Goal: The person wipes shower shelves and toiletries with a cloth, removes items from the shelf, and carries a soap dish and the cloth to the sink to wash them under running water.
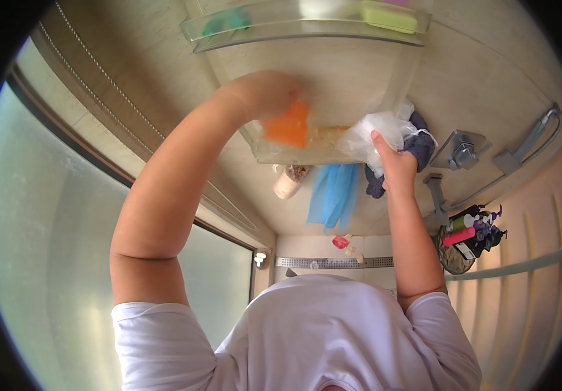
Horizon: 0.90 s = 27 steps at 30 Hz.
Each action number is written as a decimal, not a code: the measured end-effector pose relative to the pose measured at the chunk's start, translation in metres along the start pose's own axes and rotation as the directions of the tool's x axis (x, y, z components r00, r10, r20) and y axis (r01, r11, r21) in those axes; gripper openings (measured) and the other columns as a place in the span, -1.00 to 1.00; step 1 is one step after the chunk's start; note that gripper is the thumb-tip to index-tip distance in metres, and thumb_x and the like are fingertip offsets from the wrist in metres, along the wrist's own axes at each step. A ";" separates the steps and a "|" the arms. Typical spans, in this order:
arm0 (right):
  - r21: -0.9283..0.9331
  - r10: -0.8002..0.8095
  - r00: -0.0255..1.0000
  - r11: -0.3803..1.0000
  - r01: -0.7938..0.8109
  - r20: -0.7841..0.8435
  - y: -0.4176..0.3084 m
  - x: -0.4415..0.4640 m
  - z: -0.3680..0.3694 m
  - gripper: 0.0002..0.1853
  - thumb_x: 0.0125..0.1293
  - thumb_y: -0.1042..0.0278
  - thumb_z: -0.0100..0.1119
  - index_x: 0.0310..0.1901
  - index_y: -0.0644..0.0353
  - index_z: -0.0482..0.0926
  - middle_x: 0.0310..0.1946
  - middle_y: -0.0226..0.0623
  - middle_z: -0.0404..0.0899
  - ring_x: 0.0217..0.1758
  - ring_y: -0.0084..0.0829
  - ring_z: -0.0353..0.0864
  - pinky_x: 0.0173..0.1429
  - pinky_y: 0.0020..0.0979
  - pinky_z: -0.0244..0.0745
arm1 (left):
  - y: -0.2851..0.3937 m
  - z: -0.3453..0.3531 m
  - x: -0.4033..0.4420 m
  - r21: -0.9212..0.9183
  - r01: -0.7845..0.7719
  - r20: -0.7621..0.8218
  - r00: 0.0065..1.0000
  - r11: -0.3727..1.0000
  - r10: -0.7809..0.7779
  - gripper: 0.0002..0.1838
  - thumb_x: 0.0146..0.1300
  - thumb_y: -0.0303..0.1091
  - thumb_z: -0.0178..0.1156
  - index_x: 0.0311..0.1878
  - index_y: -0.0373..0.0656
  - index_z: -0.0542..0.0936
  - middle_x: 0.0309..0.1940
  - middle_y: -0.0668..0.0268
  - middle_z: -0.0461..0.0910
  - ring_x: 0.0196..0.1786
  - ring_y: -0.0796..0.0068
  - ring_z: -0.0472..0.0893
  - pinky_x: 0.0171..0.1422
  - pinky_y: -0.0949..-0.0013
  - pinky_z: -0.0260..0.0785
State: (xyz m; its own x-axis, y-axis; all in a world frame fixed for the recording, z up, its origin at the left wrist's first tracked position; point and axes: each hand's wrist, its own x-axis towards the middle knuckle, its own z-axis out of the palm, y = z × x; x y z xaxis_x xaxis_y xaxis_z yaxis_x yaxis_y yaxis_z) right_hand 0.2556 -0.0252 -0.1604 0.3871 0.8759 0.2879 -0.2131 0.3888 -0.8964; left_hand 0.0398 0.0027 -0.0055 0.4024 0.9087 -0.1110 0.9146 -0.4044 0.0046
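My left hand (pixel 265 91), blurred by motion, is over a glass shelf against the wall. A bright orange, cloth-like piece (pixel 287 128) hangs at its fingers and looks gripped. My right hand (pixel 398 171) is closed on a crumpled translucent white plastic bag (pixel 380 130), with the thumb laid against it. Behind and beside that hand is a dark blue, bunched fabric-like item (pixel 419 144); I cannot tell if the fingers also hold it. A sheer blue mesh cloth (pixel 334 195) hangs below the shelf between my hands.
An upper glass shelf (pixel 307 38) carries a green item (pixel 227 22) and a yellow-green box (pixel 390 18). Metal shower fittings (pixel 463 153) project at right. Bottles crowd a corner basket (pixel 455 254). A pale tub (pixel 290 181) hangs below the lower shelf. Small scraps (pixel 341 242) lie near the floor drain (pixel 372 262).
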 end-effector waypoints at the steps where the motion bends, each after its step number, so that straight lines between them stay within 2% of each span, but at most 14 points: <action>1: 0.029 0.039 0.999 0.999 -0.039 0.006 0.002 0.001 0.000 -0.57 0.01 0.52 0.37 -0.06 0.41 0.47 -0.12 -0.24 0.55 -0.12 -0.46 0.56 -0.07 -0.46 0.47 | 0.000 0.001 0.000 0.076 0.014 0.017 1.000 0.997 -0.015 -0.70 0.25 -0.38 -0.09 -0.02 -0.10 0.56 -0.13 0.16 0.57 -0.09 0.20 0.56 -0.03 0.26 0.40; 4: 0.041 0.166 0.986 0.985 -0.166 0.005 -0.003 -0.001 -0.001 -0.58 0.00 0.51 0.37 -0.08 0.39 0.46 -0.18 -0.24 0.55 -0.17 -0.48 0.55 -0.12 -0.46 0.46 | -0.005 0.016 0.010 0.042 0.091 0.028 0.995 0.995 -0.093 -0.75 0.23 -0.36 -0.04 -0.12 -0.15 0.58 -0.14 0.16 0.57 -0.08 0.13 0.55 -0.02 0.24 0.39; 7: 0.072 0.206 0.978 0.976 -0.207 0.016 0.002 0.002 -0.003 -0.59 0.01 0.52 0.36 -0.08 0.37 0.46 -0.18 -0.26 0.55 -0.18 -0.48 0.55 -0.11 -0.47 0.47 | -0.004 0.027 0.008 -0.109 0.124 -0.089 0.987 0.986 -0.134 -0.80 0.21 -0.34 0.03 -0.18 -0.18 0.56 -0.18 0.12 0.58 -0.10 0.09 0.54 -0.04 0.23 0.39; 10: 0.083 0.212 0.976 0.973 -0.215 0.048 0.003 0.003 -0.004 -0.58 0.01 0.51 0.37 -0.08 0.37 0.47 -0.18 -0.26 0.55 -0.17 -0.48 0.56 -0.10 -0.47 0.47 | 0.001 0.048 0.003 -0.226 0.172 -0.401 0.880 0.959 -0.253 -0.77 0.19 -0.28 0.09 -0.18 -0.21 0.53 -0.22 0.08 0.57 -0.14 0.06 0.55 -0.07 0.22 0.41; 13: 0.103 0.215 0.971 0.969 -0.225 0.103 0.006 0.006 -0.009 -0.58 0.02 0.51 0.36 -0.07 0.37 0.45 -0.16 -0.27 0.54 -0.16 -0.47 0.55 -0.09 -0.47 0.47 | 0.005 0.051 -0.001 -0.226 0.227 -0.364 0.882 0.947 -0.299 -0.70 0.17 -0.19 0.13 -0.15 -0.21 0.52 -0.21 0.04 0.56 -0.12 0.09 0.55 -0.04 0.22 0.40; 16: 0.089 0.116 0.985 0.988 -0.128 0.132 0.014 0.011 -0.012 -0.55 0.02 0.51 0.37 -0.04 0.35 0.43 -0.13 -0.26 0.52 -0.15 -0.48 0.55 -0.08 -0.47 0.47 | 0.010 0.051 -0.002 -0.293 0.327 -0.140 0.915 0.898 -0.379 -0.67 0.16 -0.15 0.16 -0.10 -0.18 0.52 -0.18 0.05 0.55 -0.10 0.08 0.55 -0.01 0.21 0.40; 19: 0.062 0.160 0.977 0.984 -0.169 0.138 0.010 0.010 -0.012 -0.52 0.01 0.52 0.37 -0.02 0.33 0.40 -0.12 -0.26 0.51 -0.14 -0.49 0.54 -0.08 -0.48 0.47 | 0.014 0.057 -0.001 -0.226 0.384 -0.032 0.915 0.895 -0.401 -0.66 0.16 -0.15 0.16 -0.05 -0.12 0.53 -0.13 0.06 0.54 -0.08 0.06 0.54 -0.01 0.21 0.41; 22: 0.005 0.169 0.974 0.985 -0.172 0.151 0.011 0.012 -0.014 -0.53 0.00 0.52 0.38 -0.04 0.33 0.41 -0.14 -0.26 0.51 -0.14 -0.49 0.53 -0.08 -0.48 0.47 | 0.001 0.060 0.004 -0.163 0.367 -0.135 0.911 0.916 -0.389 -0.65 0.18 -0.14 0.13 0.00 -0.07 0.53 -0.09 0.08 0.54 -0.08 0.01 0.54 -0.01 0.18 0.42; 25: 0.018 0.146 0.972 0.988 -0.152 0.185 0.016 0.015 -0.016 -0.49 -0.01 0.53 0.38 -0.01 0.33 0.36 -0.15 -0.27 0.49 -0.16 -0.50 0.52 -0.09 -0.48 0.47 | 0.010 0.057 -0.003 -0.162 0.466 -0.240 0.837 0.870 -0.493 -0.68 0.21 -0.17 0.10 -0.02 -0.07 0.52 -0.13 0.06 0.55 -0.08 0.02 0.54 0.00 0.16 0.40; 27: 0.051 0.114 0.970 0.991 -0.128 0.213 0.020 0.017 -0.017 -0.45 -0.01 0.54 0.38 0.02 0.32 0.32 -0.16 -0.27 0.47 -0.17 -0.50 0.51 -0.10 -0.48 0.47 | 0.007 0.061 0.000 -0.221 0.424 -0.177 0.868 0.878 -0.463 -0.71 0.23 -0.20 0.08 -0.02 -0.08 0.50 -0.17 0.05 0.56 -0.10 0.02 0.55 -0.02 0.16 0.40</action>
State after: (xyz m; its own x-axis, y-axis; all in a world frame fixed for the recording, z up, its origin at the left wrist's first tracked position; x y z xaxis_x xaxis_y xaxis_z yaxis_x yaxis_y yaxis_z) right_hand 0.2735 -0.0071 -0.1791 0.1601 0.9552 0.2489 -0.3060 0.2878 -0.9075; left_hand 0.0438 -0.0068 -0.0658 -0.0671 0.9947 0.0776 0.9829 0.0526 0.1766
